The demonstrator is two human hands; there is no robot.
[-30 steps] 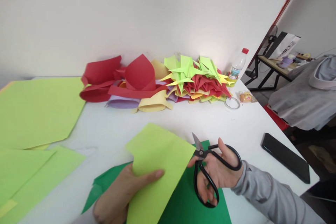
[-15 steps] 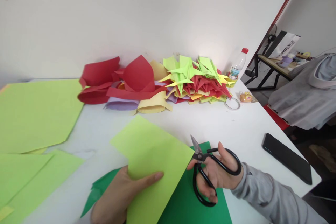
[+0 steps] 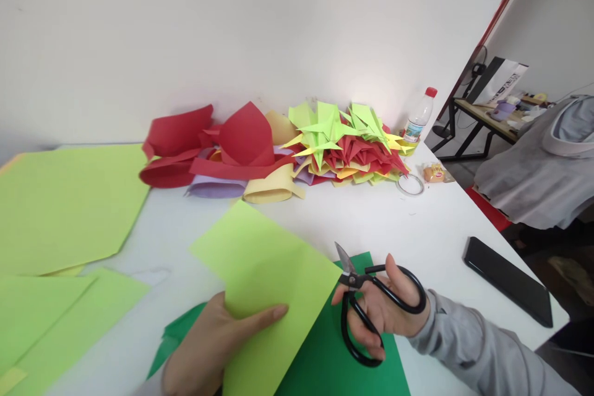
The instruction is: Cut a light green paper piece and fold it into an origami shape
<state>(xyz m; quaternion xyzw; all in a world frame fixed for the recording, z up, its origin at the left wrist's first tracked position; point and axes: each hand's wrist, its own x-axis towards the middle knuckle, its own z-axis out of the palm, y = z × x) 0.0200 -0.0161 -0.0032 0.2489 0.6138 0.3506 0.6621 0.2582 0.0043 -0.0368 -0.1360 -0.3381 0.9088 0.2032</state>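
My left hand point(image 3: 208, 346) grips the near edge of a light green paper sheet point(image 3: 264, 278), thumb on top, holding it tilted above a dark green sheet point(image 3: 334, 359) lying on the white table point(image 3: 417, 223). My right hand point(image 3: 383, 309) is closed through the loops of black scissors point(image 3: 366, 303), whose short blades point up and left, just off the light green sheet's right edge. The blades look closed.
Large light green sheets point(image 3: 65, 210) cover the left. A pile of red, yellow and purple curled paper point(image 3: 223, 154) and folded paper figures point(image 3: 343, 142) lines the back wall. A water bottle point(image 3: 417, 114), tape roll point(image 3: 410, 184), snack point(image 3: 434, 172) and black phone point(image 3: 508, 280) lie at right.
My left hand has turned and lowered the light green sheet, so its far corner swung left. My right hand and the scissors have barely shifted.
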